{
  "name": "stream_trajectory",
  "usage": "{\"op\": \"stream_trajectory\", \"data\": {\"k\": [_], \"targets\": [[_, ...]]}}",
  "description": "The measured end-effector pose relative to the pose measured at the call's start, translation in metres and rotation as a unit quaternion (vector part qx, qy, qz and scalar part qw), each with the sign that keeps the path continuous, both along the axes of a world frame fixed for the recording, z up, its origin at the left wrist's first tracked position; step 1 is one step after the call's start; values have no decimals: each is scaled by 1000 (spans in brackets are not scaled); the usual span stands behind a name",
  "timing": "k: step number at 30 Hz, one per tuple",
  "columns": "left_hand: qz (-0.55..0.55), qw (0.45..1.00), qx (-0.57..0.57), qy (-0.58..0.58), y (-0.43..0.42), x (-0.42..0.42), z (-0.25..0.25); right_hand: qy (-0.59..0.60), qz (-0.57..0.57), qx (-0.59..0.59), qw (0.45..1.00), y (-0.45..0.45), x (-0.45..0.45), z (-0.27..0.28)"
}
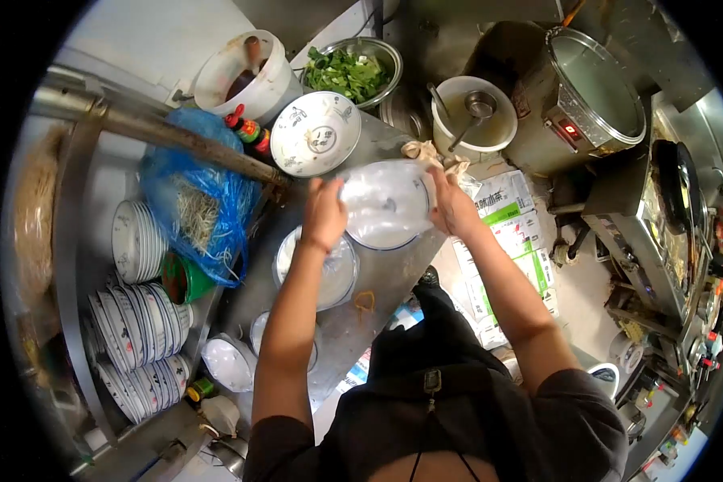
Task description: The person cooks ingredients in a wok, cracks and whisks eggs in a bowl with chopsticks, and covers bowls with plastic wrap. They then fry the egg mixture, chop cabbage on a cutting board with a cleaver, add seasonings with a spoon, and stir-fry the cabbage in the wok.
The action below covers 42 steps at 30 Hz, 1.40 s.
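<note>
A person in a dark shirt (pixel 426 418), one cord with a pendant hanging down the front, leans over a steel table (pixel 289 205) in a cluttered kitchen, both arms stretched forward. Between the two hands lies one white bowl (pixel 388 234) with a blue rim, topped by one sheet of clear plastic (pixel 384 189); the bowl sits to the right of the left hand (pixel 325 213) and to the left of the right hand (pixel 451 202). Each hand is partly closed, fingers bent around an edge of the plastic (whether they also grip the bowl's rim, one cannot tell). Near the left forearm stand one large bowl (pixel 341 277) with plastic over it and two smaller bowls (pixel 230 365), one partly hidden by that arm. Beyond the left hand sit one patterned bowl (pixel 316 133), one red-capped bottle (pixel 253 132), one white tub (pixel 273 88) with a brown handle inside and one metal basin of chopped greens (pixel 345 74). One orange loop (pixel 365 302) lies on the tabletop. At left are one blue bag (pixel 229 233) of pale strands, one green container (pixel 186 279) and three groups of stacked dishes (pixel 140 321); at right, one white bucket (pixel 502 132) holds a ladle.
</note>
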<state>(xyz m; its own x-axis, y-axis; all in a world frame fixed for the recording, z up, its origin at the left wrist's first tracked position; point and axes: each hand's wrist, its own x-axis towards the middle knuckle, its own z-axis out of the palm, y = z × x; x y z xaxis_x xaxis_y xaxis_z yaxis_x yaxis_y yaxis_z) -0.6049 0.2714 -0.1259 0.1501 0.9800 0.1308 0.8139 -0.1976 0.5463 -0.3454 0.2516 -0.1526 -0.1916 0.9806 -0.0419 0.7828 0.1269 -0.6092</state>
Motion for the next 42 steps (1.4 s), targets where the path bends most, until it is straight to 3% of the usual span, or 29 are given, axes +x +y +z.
{"op": "stream_trajectory", "data": {"k": [2,3,4,5,6,8,11,12,14,15,16,17,18,19,20,22,24,26,28,30,34,36,37,38,39,41,42], "targets": [[-29,997,-19,70,53,-1,-22,17,115,-156,981,52,16,-70],[-52,968,-234,76,74,-1,-20,19,119,-161,980,55,19,-59],[-73,893,-437,77,85,-3,-19,124,116,-370,913,58,24,-31],[-51,864,-490,105,85,-8,-27,221,104,-558,793,58,27,-13],[-48,829,-556,36,76,-7,-9,312,105,-585,741,43,30,-10],[93,803,-565,-168,48,-14,-24,532,-12,-503,681,-4,13,-32],[114,768,-577,-255,36,-18,-22,659,-78,-341,666,-56,-27,-52],[110,755,-569,-307,33,-20,-24,662,-81,-342,662,-61,-42,-60],[80,750,-567,-331,30,-29,-37,604,-132,-138,774,-72,-66,-74],[47,744,-562,-358,32,-33,-42,784,-81,-132,601,-69,-68,-104],[39,744,-567,-353,38,-34,-40,910,-19,-147,388,-67,-69,-133],[7,740,-582,-338,44,-33,-35,791,-112,-135,587,-61,-68,-165],[-25,734,-597,-323,46,-34,-33,537,-139,-59,830,-65,-61,-138],[-48,760,-559,-329,50,-37,-39,206,-186,1,961,-68,-54,-107],[-124,825,-474,-282,60,-47,-60,201,-196,11,960,-71,-46,-92],[54,905,-357,-224,69,-51,-70,202,-183,-45,961,-87,-23,-76],[21,989,-83,-124,45,-31,-53,192,-176,-61,964,-117,14,-62],[-226,973,6,46,5,12,-26,169,-172,-55,969,-155,57,-56],[-327,938,-34,110,-26,67,5,106,-201,-131,965,-198,103,-60],[-239,931,-138,237,-35,85,-9,74,-270,-138,950,-244,148,-71],[-299,890,-213,271,-15,73,-60,-20,-423,-114,899,-309,267,-61],[-323,864,-214,321,-8,63,-76,-99,-526,-14,845,-327,360,-64],[-321,845,-226,362,-7,64,-74,-79,-575,-9,814,-330,421,-66],[-318,838,-239,373,-7,68,-67,-161,-566,142,796,-330,485,-65],[-314,830,-253,385,-9,74,-56,-192,-562,230,771,-318,535,-21],[-239,817,-248,463,-21,108,-19,-223,-603,298,706,-297,645,19],[-152,865,-202,433,-38,132,-8,-288,-594,317,681,-289,701,34]]}}
